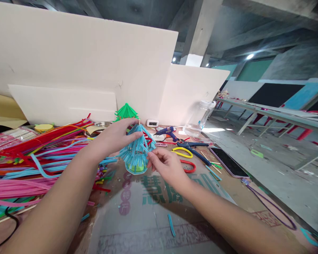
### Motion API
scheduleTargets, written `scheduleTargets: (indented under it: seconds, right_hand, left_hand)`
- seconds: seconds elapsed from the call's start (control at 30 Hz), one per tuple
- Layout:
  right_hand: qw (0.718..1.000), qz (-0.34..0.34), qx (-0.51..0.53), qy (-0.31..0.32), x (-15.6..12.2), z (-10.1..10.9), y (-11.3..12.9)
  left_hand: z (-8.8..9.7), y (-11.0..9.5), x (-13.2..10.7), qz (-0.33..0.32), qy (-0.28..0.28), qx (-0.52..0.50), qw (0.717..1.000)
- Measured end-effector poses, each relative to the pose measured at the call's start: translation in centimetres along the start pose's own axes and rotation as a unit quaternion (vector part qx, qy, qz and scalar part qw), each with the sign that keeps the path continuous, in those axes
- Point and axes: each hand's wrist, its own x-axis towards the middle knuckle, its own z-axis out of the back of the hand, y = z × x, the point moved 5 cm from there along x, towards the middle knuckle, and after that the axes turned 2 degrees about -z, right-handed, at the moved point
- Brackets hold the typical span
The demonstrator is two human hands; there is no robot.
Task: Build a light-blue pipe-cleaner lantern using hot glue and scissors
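A small blue umbrella-shaped craft (135,155) made of straws hangs above the table in front of me. My left hand (116,135) is closed around its top, near the wooden stick tip. My right hand (165,163) pinches one of its blue straws at the lower right edge. A similar green straw umbrella (125,111) stands behind, near the white boards.
A heap of coloured straws (34,158) covers the left of the table. A blue glue gun (167,132), scissors with yellow handles (187,148), red-handled scissors (188,166), a phone (228,162), a clear bottle (200,118) and a small clock (152,123) lie to the right. White boards (82,63) stand behind.
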Motion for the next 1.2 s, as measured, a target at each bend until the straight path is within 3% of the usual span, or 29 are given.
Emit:
scheduleTargets:
  seconds: [0.23,0.4,0.6,1.2]
  right_hand:
    - [0.998,0.015,0.005,-0.065,-0.6,-0.3,0.0]
    - [0.989,0.052,-0.070,-0.118,-1.1,0.0,-0.2]
    - [0.982,0.085,-0.117,-0.123,-0.9,-0.3,-0.5]
    - [0.992,0.020,-0.076,-0.102,0.1,-1.1,-1.4]
  left_hand:
    - [0.1,0.2,-0.1,0.002,-0.001,-0.001,1.000]
    - [0.0,0.2,0.0,-0.003,0.000,-0.007,1.000]
    - [-0.1,0.1,0.0,-0.009,0.001,-0.005,1.000]
    - [-0.1,0.0,0.1,-0.013,0.002,0.000,1.000]
